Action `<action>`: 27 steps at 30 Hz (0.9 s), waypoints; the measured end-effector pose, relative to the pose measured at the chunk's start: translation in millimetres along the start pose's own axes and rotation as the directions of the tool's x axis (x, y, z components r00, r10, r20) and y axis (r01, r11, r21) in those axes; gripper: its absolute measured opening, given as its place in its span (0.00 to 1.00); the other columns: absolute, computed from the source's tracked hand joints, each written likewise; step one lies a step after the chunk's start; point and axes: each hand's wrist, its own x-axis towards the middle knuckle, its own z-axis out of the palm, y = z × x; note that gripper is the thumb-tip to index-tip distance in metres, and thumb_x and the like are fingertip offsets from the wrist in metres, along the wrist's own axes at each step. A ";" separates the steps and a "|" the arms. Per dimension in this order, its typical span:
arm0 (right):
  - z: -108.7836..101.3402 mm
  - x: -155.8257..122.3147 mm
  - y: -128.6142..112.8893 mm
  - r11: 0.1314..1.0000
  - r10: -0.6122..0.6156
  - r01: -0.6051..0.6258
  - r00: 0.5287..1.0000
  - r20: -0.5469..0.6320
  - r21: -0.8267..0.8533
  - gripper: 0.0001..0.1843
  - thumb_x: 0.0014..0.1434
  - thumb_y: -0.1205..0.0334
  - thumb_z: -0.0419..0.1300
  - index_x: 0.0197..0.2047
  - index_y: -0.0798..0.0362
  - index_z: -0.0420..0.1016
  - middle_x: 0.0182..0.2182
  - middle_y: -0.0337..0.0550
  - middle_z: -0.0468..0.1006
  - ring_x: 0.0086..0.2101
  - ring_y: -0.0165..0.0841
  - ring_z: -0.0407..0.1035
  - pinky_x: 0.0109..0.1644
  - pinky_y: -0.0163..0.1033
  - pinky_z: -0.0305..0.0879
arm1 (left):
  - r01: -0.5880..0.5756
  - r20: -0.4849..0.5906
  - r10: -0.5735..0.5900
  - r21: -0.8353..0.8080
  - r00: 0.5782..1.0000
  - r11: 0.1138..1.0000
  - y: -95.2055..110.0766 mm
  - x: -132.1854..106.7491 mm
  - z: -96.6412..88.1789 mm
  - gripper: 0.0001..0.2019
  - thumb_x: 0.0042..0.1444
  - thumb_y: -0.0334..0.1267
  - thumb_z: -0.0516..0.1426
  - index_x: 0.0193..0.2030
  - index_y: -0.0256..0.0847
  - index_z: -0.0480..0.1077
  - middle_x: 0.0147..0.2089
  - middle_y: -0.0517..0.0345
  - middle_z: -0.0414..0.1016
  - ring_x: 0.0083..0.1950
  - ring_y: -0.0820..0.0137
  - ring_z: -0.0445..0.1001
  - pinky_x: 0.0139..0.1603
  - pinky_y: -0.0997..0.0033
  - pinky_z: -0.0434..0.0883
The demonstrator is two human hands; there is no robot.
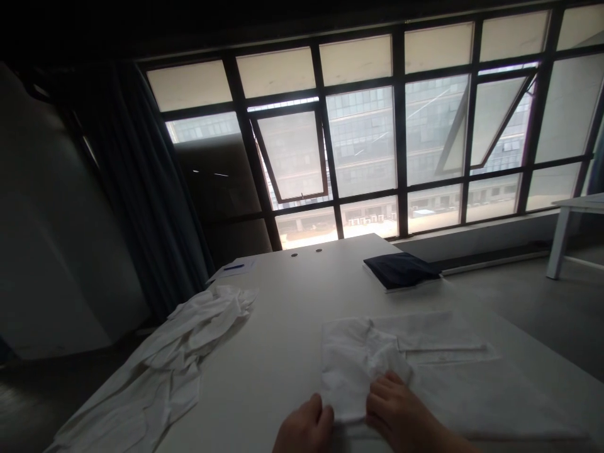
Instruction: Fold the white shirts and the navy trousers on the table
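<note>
A white shirt [453,377] lies spread on the white table, its collar toward the left and its buttoned front strip running to the right. My left hand [306,426] is closed on the shirt's near left corner. Just right of it, my right hand [394,406] has its fingers curled onto the cloth below the collar, gripping the near edge. Both fingertips are partly hidden by the hands themselves.
Crumpled white clothes [189,358] lie along the table's [278,340] left edge. A folded dark blue garment [401,269] rests at the right edge, and paper with a pen [234,267] at the far left. Another white table [561,239] stands at right, with windows behind.
</note>
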 end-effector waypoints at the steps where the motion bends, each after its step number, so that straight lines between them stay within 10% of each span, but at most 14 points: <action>1: -1.8 0.7 -2.1 1.000 0.012 -0.012 1.000 0.009 0.002 0.03 0.60 0.66 0.60 0.37 0.49 0.71 0.39 0.40 0.78 0.41 0.37 0.69 0.52 0.44 0.56 | 0.031 0.055 -0.029 -0.027 0.998 0.999 0.5 2.8 -4.4 0.12 0.55 0.25 0.54 0.40 0.47 0.71 0.37 0.56 0.75 0.35 0.67 0.74 0.35 0.73 0.69; 8: -25.6 -0.4 -8.3 0.997 0.045 -0.051 0.995 0.089 0.066 0.20 0.46 0.78 0.55 0.39 0.49 0.73 0.42 0.41 0.77 0.44 0.37 0.69 0.53 0.43 0.55 | 0.199 0.374 -0.086 -0.274 0.923 0.941 9.6 17.1 -16.3 0.21 0.48 0.22 0.51 0.47 0.44 0.70 0.50 0.51 0.75 0.51 0.61 0.73 0.50 0.67 0.69; 27: -19.0 -10.5 3.8 0.995 0.037 -0.043 0.997 0.070 0.088 0.19 0.43 0.79 0.54 0.36 0.50 0.71 0.42 0.43 0.74 0.43 0.38 0.66 0.48 0.42 0.58 | 0.325 0.329 -0.178 -0.472 0.927 0.819 -1.1 14.4 -40.9 0.13 0.39 0.27 0.53 0.32 0.46 0.60 0.32 0.63 0.71 0.34 0.68 0.69 0.34 0.72 0.61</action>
